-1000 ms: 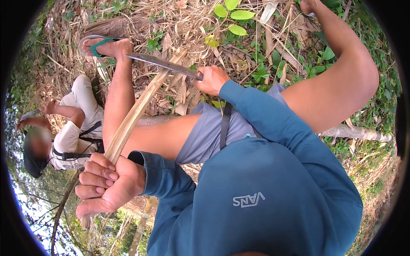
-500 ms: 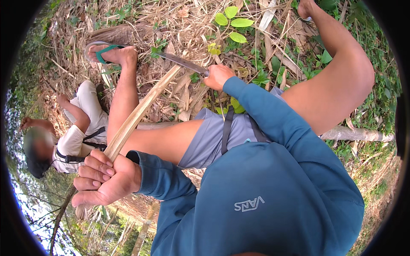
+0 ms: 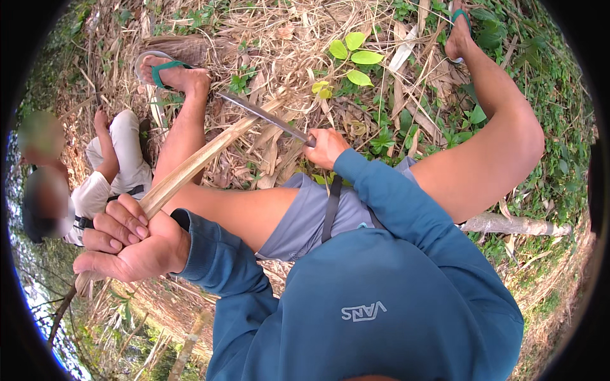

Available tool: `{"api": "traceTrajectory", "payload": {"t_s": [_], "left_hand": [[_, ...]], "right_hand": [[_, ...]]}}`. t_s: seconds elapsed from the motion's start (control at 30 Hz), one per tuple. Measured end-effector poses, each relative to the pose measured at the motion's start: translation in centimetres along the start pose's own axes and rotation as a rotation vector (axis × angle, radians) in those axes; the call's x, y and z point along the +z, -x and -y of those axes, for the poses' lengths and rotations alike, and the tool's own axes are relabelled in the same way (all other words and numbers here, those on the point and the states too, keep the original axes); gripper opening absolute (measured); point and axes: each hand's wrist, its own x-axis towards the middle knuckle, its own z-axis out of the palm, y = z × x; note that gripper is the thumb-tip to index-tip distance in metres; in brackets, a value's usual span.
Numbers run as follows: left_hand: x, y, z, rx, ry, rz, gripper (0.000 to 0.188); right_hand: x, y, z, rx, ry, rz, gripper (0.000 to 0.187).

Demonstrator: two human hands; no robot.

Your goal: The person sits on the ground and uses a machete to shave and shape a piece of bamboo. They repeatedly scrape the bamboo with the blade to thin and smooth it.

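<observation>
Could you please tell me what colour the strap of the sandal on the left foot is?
The sandal strap is green, seen in the head view.

This was an outdoor patch of scrubby ground, not a room. Dry straw and fallen leaves (image 3: pixel 273 38) covered the earth, with green seedlings (image 3: pixel 356 57) and low weeds (image 3: pixel 540 146) growing through. A fallen branch (image 3: pixel 508 223) lay on the ground, and sky showed at the lower left rim.

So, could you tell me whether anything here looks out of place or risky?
The knife in the right hand lies across the bamboo strip gripped by the left hand, directly above the bare left leg. Otherwise nothing stands out.
</observation>
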Motion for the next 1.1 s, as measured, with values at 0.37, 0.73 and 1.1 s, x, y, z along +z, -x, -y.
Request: {"api": "traceTrajectory", "payload": {"t_s": [0.37, 0.73, 1.1], "left_hand": [[-1.5, -1.9, 0.2, -0.04, 0.048, 0.044, 0.054], [-3.0, -3.4, -5.2, 0.048, 0.026, 0.068, 0.053], [-3.0, -3.3, -4.0, 0.01, 0.127, 0.024, 0.052]], "right_hand": [[1.3, -1.8, -3.2, 0.206, 0.164, -0.042, 0.037], [0.9, -1.8, -4.0, 0.263, -0.023, 0.031, 0.033], [-2.4, -1.4, -1.6, 0.34, -0.771, 0.059, 0.033]]}}
